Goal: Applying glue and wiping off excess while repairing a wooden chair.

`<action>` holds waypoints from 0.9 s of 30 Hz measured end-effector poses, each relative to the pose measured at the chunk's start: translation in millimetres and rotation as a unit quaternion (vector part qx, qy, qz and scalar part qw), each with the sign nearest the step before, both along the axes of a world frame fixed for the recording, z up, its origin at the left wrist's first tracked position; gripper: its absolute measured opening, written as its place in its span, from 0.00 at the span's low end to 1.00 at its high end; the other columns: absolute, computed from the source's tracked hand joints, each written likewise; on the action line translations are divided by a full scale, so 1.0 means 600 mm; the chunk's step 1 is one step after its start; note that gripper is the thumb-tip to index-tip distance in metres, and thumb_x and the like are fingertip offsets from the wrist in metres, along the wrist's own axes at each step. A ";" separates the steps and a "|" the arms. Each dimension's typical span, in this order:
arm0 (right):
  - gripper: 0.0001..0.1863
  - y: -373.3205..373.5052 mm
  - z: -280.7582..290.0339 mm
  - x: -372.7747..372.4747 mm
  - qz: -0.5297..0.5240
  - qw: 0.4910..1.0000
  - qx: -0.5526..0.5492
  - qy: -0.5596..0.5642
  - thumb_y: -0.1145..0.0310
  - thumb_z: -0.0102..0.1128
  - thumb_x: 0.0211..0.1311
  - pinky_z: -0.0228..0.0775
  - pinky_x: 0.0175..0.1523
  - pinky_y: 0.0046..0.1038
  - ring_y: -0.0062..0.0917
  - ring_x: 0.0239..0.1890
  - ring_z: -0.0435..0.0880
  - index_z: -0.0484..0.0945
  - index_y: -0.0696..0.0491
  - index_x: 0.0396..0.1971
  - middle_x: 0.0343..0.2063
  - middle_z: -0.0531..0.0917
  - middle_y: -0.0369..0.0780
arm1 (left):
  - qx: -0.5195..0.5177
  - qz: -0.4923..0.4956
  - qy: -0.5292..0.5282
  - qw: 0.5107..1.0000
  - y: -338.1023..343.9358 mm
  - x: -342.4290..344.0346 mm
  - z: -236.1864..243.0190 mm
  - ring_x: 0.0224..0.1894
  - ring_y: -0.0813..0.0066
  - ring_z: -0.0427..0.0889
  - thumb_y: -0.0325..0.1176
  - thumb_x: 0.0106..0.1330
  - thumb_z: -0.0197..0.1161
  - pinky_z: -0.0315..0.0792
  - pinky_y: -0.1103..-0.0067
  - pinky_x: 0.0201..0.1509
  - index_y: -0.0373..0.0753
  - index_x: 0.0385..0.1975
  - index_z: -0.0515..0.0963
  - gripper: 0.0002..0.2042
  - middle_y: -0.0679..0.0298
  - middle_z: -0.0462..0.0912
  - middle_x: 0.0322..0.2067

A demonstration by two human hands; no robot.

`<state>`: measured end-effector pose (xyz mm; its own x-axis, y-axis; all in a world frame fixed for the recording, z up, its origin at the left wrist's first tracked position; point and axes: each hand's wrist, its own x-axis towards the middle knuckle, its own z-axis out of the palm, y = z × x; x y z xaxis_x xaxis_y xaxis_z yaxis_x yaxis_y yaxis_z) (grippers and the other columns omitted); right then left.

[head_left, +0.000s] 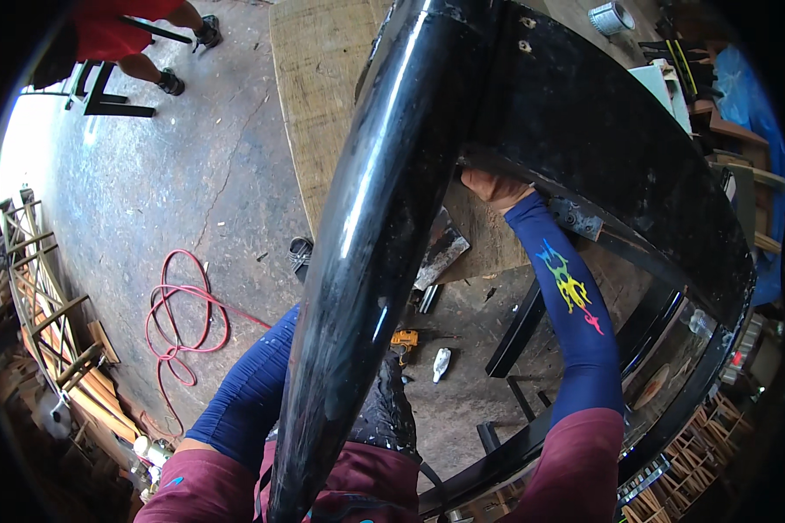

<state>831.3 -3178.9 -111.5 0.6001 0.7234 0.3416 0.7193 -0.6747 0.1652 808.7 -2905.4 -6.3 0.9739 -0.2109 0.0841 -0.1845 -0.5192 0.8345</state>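
A long, glossy black rounded beam (358,227) rises in front of me from the lower edge to the top. A broad black panel (584,113) joins it on the right. My right hand (494,188) reaches under the panel's lower edge, close to the beam. Its fingers are hidden there, so what they hold, if anything, does not show. My left forearm, in a blue sleeve (249,383), passes behind the beam, which hides the left hand. Near my right wrist sits a grey metal plate with holes (577,220).
A wooden board (310,105) lies beneath the black piece. On the floor are a coiled red hose (187,305), a yellow power drill (404,338) and a small white bottle (441,364). Another person's legs (139,68) show at the upper left. A can (610,17) stands far right.
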 end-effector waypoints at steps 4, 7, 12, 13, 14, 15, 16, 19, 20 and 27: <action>0.19 0.019 -0.037 -0.028 -0.188 0.973 0.108 0.074 0.67 0.58 0.63 0.74 0.61 0.38 0.44 0.53 0.82 0.80 0.54 0.53 0.49 0.84 0.49 | 0.014 -0.038 0.023 0.999 -0.005 0.005 -0.008 0.54 0.46 0.78 0.25 0.55 0.68 0.73 0.66 0.60 0.30 0.63 0.68 0.32 0.44 0.78 0.55; 0.20 0.053 0.015 -0.044 -0.250 0.953 0.151 0.079 0.67 0.58 0.63 0.73 0.63 0.38 0.44 0.56 0.81 0.78 0.54 0.55 0.51 0.83 0.49 | -0.018 -0.029 0.024 0.999 0.011 0.003 -0.011 0.55 0.46 0.78 0.25 0.55 0.67 0.72 0.66 0.60 0.30 0.60 0.71 0.29 0.45 0.78 0.55; 0.20 0.042 0.089 -0.054 -0.248 0.959 0.109 0.080 0.66 0.60 0.62 0.76 0.59 0.39 0.46 0.51 0.83 0.78 0.52 0.54 0.49 0.83 0.49 | 0.040 -0.052 -0.115 0.991 0.009 -0.052 0.050 0.41 0.53 0.84 0.19 0.59 0.64 0.78 0.69 0.48 0.30 0.59 0.74 0.25 0.52 0.85 0.42; 0.19 0.028 0.097 -0.054 -0.209 0.976 0.046 0.037 0.66 0.60 0.61 0.76 0.57 0.40 0.47 0.49 0.84 0.78 0.53 0.52 0.48 0.83 0.49 | -0.029 -0.046 -0.127 0.990 -0.023 -0.044 0.078 0.34 0.55 0.85 0.18 0.59 0.64 0.79 0.71 0.39 0.28 0.60 0.72 0.25 0.53 0.85 0.37; 0.18 0.028 0.109 -0.050 -0.165 0.986 -0.012 -0.004 0.66 0.61 0.61 0.77 0.56 0.42 0.47 0.47 0.84 0.79 0.53 0.50 0.47 0.84 0.50 | -0.095 -0.010 -0.015 0.995 -0.051 -0.039 0.105 0.32 0.51 0.85 0.19 0.61 0.63 0.79 0.67 0.37 0.29 0.54 0.75 0.19 0.50 0.85 0.35; 0.14 0.047 0.113 -0.054 -0.214 0.976 0.029 -0.012 0.67 0.60 0.61 0.78 0.52 0.43 0.47 0.44 0.84 0.79 0.55 0.46 0.43 0.84 0.51 | -0.110 -0.017 -0.007 0.994 -0.067 -0.032 0.086 0.32 0.47 0.84 0.19 0.61 0.62 0.78 0.65 0.36 0.30 0.50 0.76 0.16 0.48 0.84 0.34; 0.14 0.058 0.113 -0.050 -0.218 0.975 0.029 -0.015 0.67 0.60 0.61 0.78 0.52 0.43 0.47 0.44 0.84 0.79 0.55 0.46 0.43 0.84 0.51 | -0.125 -0.024 -0.003 0.992 -0.079 -0.013 0.071 0.33 0.44 0.84 0.20 0.62 0.62 0.77 0.63 0.35 0.30 0.47 0.76 0.13 0.45 0.84 0.33; 0.12 0.100 0.112 -0.048 -0.253 0.950 0.178 0.041 0.66 0.59 0.64 0.79 0.43 0.36 0.39 0.39 0.86 0.79 0.55 0.44 0.41 0.84 0.46 | -0.007 -0.061 0.001 0.998 -0.086 0.023 0.068 0.32 0.42 0.83 0.24 0.65 0.59 0.76 0.60 0.33 0.33 0.36 0.78 0.04 0.45 0.82 0.28; 0.11 0.122 0.134 -0.047 -0.332 0.769 0.468 0.280 0.62 0.58 0.66 0.78 0.40 0.32 0.33 0.34 0.85 0.80 0.53 0.40 0.35 0.84 0.43 | 0.033 -0.061 0.002 0.998 -0.085 0.029 0.068 0.30 0.43 0.83 0.25 0.65 0.58 0.76 0.60 0.33 0.33 0.33 0.79 0.04 0.45 0.82 0.27; 0.07 0.191 0.157 -0.005 -0.416 0.250 0.752 0.447 0.61 0.55 0.70 0.62 0.22 0.22 0.18 0.17 0.71 0.74 0.47 0.33 0.21 0.75 0.34 | -0.026 -0.049 -0.022 0.998 -0.040 0.006 0.086 0.29 0.46 0.84 0.25 0.66 0.59 0.77 0.65 0.32 0.33 0.43 0.81 0.08 0.44 0.82 0.28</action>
<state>828.4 -3064.4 -17.2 0.6513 -0.3212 -0.6875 -0.4766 0.5318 -0.7000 812.4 -2929.6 45.2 0.9441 -0.2983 0.1404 -0.2695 -0.4530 0.8498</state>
